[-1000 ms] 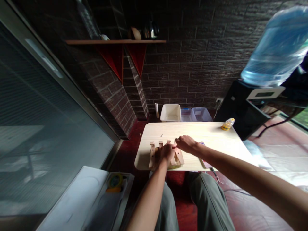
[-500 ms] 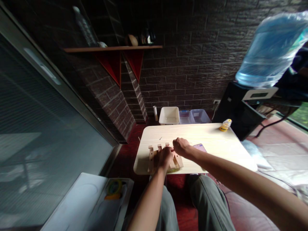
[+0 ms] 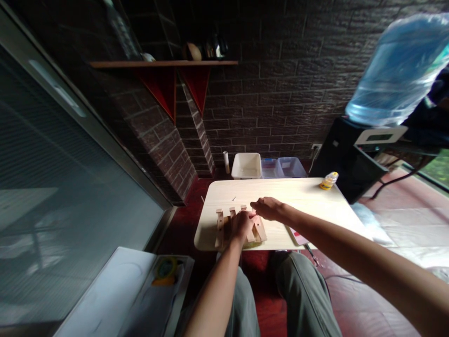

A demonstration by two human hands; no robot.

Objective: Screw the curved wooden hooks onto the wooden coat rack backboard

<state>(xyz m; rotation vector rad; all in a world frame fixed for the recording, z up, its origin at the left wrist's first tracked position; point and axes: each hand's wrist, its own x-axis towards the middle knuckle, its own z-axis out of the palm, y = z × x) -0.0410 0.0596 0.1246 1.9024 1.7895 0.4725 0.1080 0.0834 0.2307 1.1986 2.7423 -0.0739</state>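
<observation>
Where the hands meet: over the right part of a slatted wooden piece (image 3: 227, 229), near the front edge of the pale counter (image 3: 298, 192), left of centre.
Left hand (image 3: 242, 224): laid over the middle of the piece, grip bent inward; whether it pinches anything, cannot tell.
Right hand (image 3: 267, 208): just beside the left, at the far end of the right-hand slats, grip curled; its inside hidden, so whether it holds anything, cannot tell.
Slats (image 3: 220, 229): pale wood, short blocks at far ends.
Small dark item (image 3: 234, 199): on the counter, beyond the slats.
Bottle (image 3: 329, 181): clear and yellow, far right corner.
Flat pink item (image 3: 299, 238): near edge, partly hidden by the right forearm (image 3: 326, 230).
</observation>
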